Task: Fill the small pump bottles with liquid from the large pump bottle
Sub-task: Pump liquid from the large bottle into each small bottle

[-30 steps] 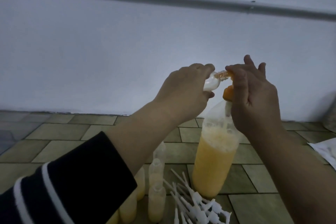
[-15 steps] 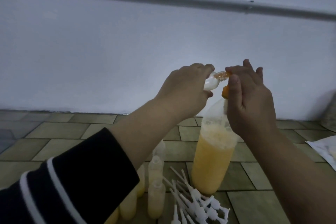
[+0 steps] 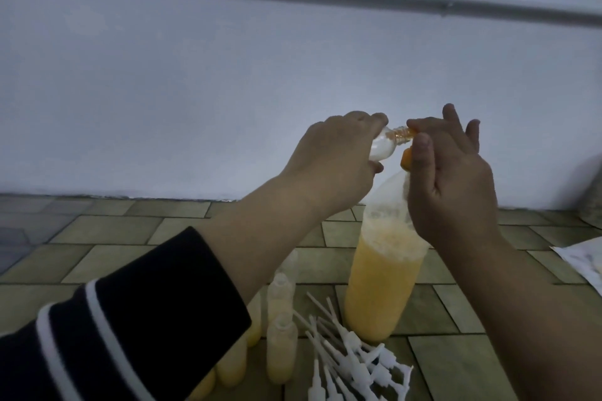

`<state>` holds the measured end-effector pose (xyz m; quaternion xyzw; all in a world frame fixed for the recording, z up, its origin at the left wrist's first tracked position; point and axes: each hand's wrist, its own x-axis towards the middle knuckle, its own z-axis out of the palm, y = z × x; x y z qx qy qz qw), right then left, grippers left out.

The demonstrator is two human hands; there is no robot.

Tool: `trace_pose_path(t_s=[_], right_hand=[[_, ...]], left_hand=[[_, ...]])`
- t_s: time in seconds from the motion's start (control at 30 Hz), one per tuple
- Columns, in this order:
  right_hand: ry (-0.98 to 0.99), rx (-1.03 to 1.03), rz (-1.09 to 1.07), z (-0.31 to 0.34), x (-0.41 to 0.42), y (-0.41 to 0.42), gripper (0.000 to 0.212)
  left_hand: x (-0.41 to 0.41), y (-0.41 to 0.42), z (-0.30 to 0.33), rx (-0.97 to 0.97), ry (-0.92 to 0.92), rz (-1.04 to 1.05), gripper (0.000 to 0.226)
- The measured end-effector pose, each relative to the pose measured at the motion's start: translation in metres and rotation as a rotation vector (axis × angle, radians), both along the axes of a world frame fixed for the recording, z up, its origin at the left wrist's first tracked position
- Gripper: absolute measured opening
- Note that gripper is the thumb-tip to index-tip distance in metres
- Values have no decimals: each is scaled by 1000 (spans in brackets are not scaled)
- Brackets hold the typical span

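Two bare hands meet above a tiled floor [image 3: 107, 231], in front of a pale wall [image 3: 228, 91]. The left hand [image 3: 329, 159], its fingers curled, grips a small clear bottle [image 3: 156, 148] tipped nearly on its side, neck pointing right. The right hand [image 3: 456, 179] sits on the orange pump head [image 3: 406, 159] of the large pump bottle [image 3: 381, 286], thumb and forefinger bent over the spout where it meets the small bottle's neck; its other fingers are raised and loosely spread. The large bottle stands upright on the floor, roughly two-thirds full of foamy yellow-orange liquid. Near its base on the left stand several small bottles of yellow liquid [image 3: 281, 348], uncapped, partly hidden by the dark striped sleeve [image 3: 130, 319]. A loose heap of white pump tops [image 3: 351, 355] with long dip tubes lies just beside them. White paper [image 3: 583, 264] lies at far right.
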<state>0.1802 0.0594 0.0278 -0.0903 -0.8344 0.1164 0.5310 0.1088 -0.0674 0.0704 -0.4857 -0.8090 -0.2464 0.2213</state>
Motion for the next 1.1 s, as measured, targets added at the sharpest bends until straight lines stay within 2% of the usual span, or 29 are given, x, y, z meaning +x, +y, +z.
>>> trace_pose_path(t_s=[0.13,0.37,0.53,0.7,0.9,1.1], right_hand=[[-14,31,5,12,0,-1,57],[70,-34,14,-3,-4,0,49],[-14,-28,10,2,2,0,54],[-71,22,16,18,5,1,60],[-20,2,-25,12,5,1,57],[-9,-33,8,0,1,-4,53]], left_hand=[[-1,-2,8,32,-3,20,51],[1,-1,0,26,-46,-9,51],[1,-2,0,-1,-55,0,52],[-2,-5,5,82,-148,-25,52],[-3,-4,-3,114,-227,-47,47],[-4,-5,-6,60,-200,-28,54]])
